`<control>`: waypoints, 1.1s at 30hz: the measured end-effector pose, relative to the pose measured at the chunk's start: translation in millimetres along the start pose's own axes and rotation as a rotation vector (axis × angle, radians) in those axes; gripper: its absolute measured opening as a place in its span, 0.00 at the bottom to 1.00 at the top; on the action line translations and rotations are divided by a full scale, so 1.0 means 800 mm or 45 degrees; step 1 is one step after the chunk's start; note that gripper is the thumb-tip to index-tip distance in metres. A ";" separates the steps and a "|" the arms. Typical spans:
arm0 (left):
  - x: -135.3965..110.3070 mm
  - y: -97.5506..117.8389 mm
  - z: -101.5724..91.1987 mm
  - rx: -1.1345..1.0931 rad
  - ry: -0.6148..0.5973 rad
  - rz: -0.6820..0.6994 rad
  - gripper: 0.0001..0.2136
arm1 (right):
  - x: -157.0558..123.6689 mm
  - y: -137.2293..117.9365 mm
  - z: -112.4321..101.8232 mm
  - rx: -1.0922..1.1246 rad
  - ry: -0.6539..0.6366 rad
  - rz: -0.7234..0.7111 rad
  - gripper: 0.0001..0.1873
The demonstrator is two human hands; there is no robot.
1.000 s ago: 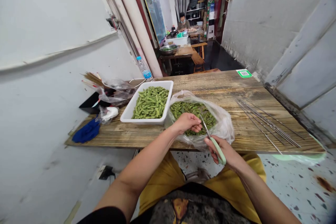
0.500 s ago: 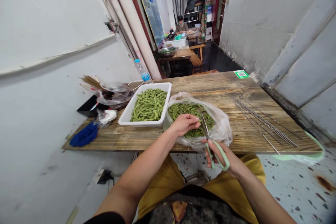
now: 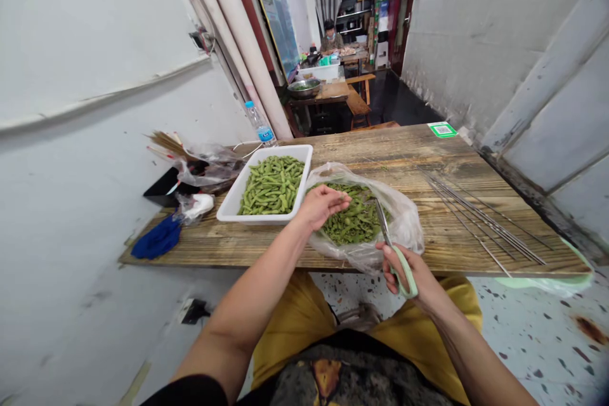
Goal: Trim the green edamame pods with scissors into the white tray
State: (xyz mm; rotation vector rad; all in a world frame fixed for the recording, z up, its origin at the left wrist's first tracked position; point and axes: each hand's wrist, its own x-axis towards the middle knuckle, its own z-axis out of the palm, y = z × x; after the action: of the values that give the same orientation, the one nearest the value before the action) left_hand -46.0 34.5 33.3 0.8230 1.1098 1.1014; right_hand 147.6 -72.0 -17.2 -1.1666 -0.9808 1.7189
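Observation:
My left hand (image 3: 325,205) is over the left part of a clear plastic bag (image 3: 406,219), its thumb and fingertips pinched together. What they hold is too small to make out. Inside the open bag lies a heap of green soybean pods (image 3: 354,225), some with bits of stem. My right hand (image 3: 404,269) grips scissors (image 3: 383,222) with light green handles at the bag's near right side. The blades point up and away, look nearly closed and have nothing visible between them. Left of the bag stands a white plastic tray (image 3: 257,219) full of green soybean pods (image 3: 273,185).
Metal skewers (image 3: 485,219) lie on the wooden table (image 3: 442,152) at right, near a green QR card (image 3: 442,130). At left are a water bottle (image 3: 261,124), a black box (image 3: 164,187) and a blue cloth (image 3: 157,238). A person (image 3: 332,38) sits far back.
My left hand has drawn a little left, away from the scissors. My right hand has shifted slightly right, and the scissors have turned so their blades look closer together.

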 end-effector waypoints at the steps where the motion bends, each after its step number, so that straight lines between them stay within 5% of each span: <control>1: 0.004 0.005 -0.006 0.053 0.022 0.027 0.09 | -0.002 0.000 -0.003 0.021 -0.006 -0.015 0.22; 4: 0.013 0.003 -0.019 0.511 0.037 0.050 0.06 | -0.010 0.002 -0.008 0.067 -0.026 0.000 0.23; 8: 0.021 -0.026 -0.022 1.290 -0.150 0.191 0.06 | -0.017 0.006 -0.007 0.128 -0.064 0.052 0.24; 11: 0.027 -0.042 -0.018 1.599 -0.240 0.282 0.09 | -0.020 0.005 -0.004 0.118 -0.046 0.056 0.24; 16: 0.031 -0.039 -0.013 1.518 -0.268 0.253 0.04 | -0.022 0.002 -0.006 0.113 -0.045 0.074 0.23; 21: 0.037 -0.026 -0.012 0.529 -0.114 -0.179 0.03 | -0.022 0.005 -0.011 0.120 -0.118 0.107 0.23; 23: 0.040 -0.029 -0.011 0.366 -0.084 -0.293 0.03 | -0.022 0.006 -0.012 0.095 -0.143 0.106 0.23; 25: 0.043 -0.038 -0.009 0.511 -0.043 -0.231 0.04 | -0.021 0.006 -0.011 0.072 -0.152 0.106 0.23; 30: 0.050 -0.066 0.001 1.471 -0.029 0.291 0.09 | -0.018 0.006 -0.010 0.043 -0.134 0.092 0.22; 33: 0.055 -0.069 0.009 1.781 -0.038 0.402 0.07 | -0.016 0.007 -0.010 0.014 -0.138 0.087 0.22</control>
State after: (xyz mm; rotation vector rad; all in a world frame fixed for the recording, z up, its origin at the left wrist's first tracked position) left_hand -21.8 61.7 -27.8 2.1278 1.7312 0.3914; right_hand 157.5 -84.6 -20.6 -1.1210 -1.0057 1.8561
